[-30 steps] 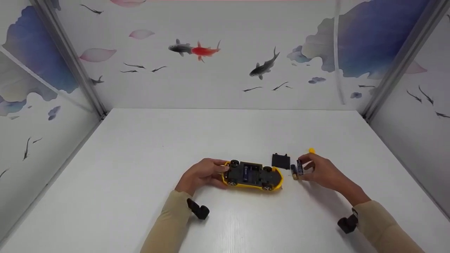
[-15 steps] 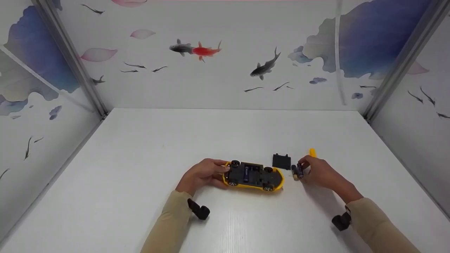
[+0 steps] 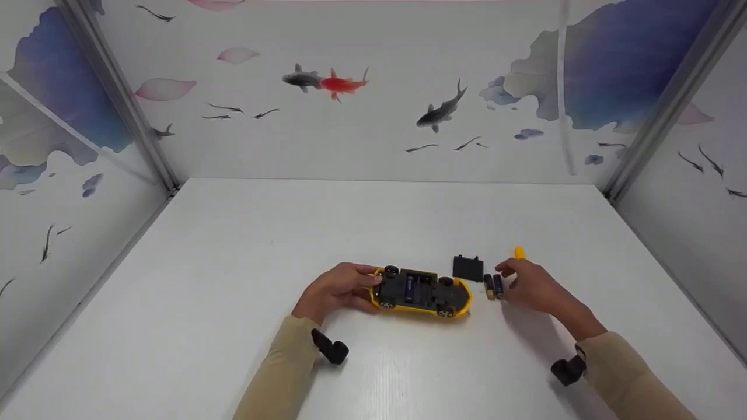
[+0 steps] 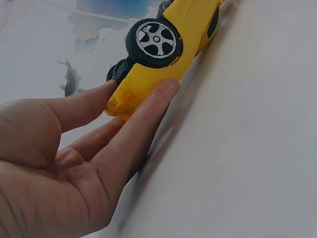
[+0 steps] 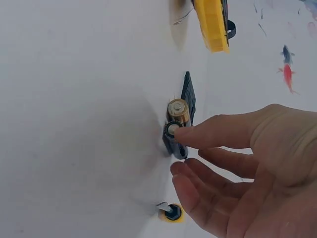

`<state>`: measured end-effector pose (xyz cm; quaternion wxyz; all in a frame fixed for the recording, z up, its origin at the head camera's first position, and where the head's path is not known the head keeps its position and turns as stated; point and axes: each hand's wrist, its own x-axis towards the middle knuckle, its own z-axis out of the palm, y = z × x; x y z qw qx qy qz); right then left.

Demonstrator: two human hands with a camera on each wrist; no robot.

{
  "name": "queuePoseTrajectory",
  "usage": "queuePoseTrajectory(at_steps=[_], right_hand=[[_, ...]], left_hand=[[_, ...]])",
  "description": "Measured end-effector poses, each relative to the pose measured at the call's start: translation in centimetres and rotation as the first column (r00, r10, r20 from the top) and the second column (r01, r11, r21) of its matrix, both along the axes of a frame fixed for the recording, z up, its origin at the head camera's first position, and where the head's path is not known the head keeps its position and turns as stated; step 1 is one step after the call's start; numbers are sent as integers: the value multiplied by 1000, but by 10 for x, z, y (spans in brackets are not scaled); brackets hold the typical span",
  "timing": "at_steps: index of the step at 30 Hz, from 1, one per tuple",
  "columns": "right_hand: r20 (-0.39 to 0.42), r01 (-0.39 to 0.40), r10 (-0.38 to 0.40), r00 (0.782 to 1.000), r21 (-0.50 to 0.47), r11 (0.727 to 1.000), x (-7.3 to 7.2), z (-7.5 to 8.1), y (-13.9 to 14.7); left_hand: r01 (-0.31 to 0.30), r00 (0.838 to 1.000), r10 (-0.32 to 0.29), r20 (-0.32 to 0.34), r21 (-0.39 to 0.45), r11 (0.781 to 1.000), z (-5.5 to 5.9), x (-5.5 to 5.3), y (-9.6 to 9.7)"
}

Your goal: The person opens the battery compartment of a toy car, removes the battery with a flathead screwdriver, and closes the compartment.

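Toy car [image 3: 421, 300]: underside up, between my grips; one battery [image 3: 409, 289] sits in its uncovered bay [image 3: 426, 293], with room beside it
Left grip [image 3: 338, 287]: thumb against the underside, fingers along the yellow body at one end; I'd keep this hold firm and well off the bay
Right grip [image 3: 537, 286]: thumb and fingers loosely bent with a gap between, nothing held that I can see; whether my thumb touches the nearer battery, I cannot tell
Loose batteries [image 3: 498, 287]: two lying side by side on the tabletop [image 3: 233, 326], just past the car's other end; unlike ends face me, so polarity wants checking; handle one at a time, by its sides, lest its neighbour rolls
Black cover [image 3: 468, 268]: just beyond them; best undisturbed
Yellow-handled tool [image 3: 519, 252]: partly behind my right grip; mind my knuckles
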<state>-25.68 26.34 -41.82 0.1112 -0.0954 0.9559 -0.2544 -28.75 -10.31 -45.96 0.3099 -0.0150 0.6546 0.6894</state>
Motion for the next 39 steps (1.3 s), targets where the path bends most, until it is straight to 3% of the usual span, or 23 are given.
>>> queuePoseTrajectory(at_steps=[4,12,15,23,39], right_hand=[[-71,5,-11,997,-78,997,5,5,-12],[-216,-81,31,976,-228,970,15,3,-43],[-241,-111,54,969,-231,967,18,2,-55],[-216,-205,158,964,-216,955,21,4,-79],[-230,-221,194,954,-100,970,18,-5,-120]], left_hand=[[-13,1000,13,7,-27,1000,0,-1,-1],[-15,1000,15,8,-18,1000,-1,0,-2],[-14,1000,14,12,-18,1000,-2,0,-1],[-4,1000,4,13,-30,1000,0,-1,2],[23,1000,-23,-12,-4,1000,0,-1,-1]])
